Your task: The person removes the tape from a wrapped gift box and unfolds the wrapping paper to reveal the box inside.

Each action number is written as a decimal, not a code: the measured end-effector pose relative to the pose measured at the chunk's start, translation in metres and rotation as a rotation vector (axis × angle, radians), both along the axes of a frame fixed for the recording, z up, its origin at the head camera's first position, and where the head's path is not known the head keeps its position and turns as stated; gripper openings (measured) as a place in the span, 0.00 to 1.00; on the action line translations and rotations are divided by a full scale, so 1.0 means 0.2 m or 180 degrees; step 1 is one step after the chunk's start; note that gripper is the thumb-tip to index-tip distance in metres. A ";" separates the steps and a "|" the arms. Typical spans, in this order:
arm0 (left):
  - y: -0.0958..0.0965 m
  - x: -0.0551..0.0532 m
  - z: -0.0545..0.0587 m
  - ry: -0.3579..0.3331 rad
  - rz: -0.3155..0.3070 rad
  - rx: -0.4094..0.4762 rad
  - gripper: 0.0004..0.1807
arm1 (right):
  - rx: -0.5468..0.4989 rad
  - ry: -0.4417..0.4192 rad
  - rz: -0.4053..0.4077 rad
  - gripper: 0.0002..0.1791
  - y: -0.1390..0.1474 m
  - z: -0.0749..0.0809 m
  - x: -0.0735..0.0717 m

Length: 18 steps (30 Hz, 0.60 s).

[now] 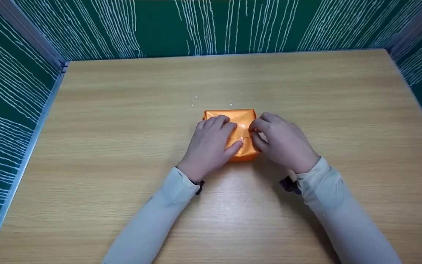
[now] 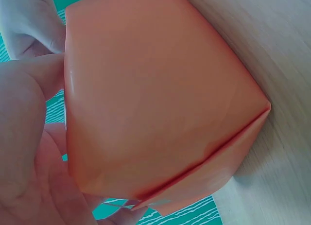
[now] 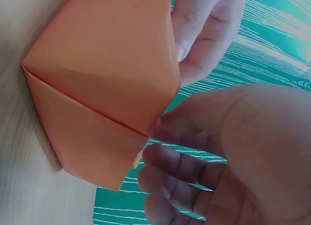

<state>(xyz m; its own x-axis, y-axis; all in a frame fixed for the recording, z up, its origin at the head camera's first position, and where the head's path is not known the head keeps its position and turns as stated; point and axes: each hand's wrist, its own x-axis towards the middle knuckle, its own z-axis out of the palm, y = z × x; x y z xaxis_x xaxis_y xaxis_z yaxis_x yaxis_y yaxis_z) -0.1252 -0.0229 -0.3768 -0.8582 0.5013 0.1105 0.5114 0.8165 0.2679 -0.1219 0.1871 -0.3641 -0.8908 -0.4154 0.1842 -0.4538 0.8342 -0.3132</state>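
Note:
A small box-shaped package in shiny orange wrapping paper sits on the table. Across its top left lies my left hand, fingers and thumb spread and pressing on the paper. At the right end my right hand pinches the paper's edge between thumb and curled index finger. In the right wrist view a folded end flap slants down that end, and the fingertips meet it at the top corner. The left wrist view shows the package's near side smooth, with a folded flap at its left end.
The wooden table carries a few tiny white scraps just beyond the package. Green panels with white streaks stand along the back and both sides. Dark wrist straps show at the sleeve cuffs.

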 end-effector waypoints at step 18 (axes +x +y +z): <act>0.01 0.01 0.00 -0.0018 0.0029 -0.0121 0.29 | -0.0120 0.0032 -0.0200 0.06 -0.02 -0.04 -0.02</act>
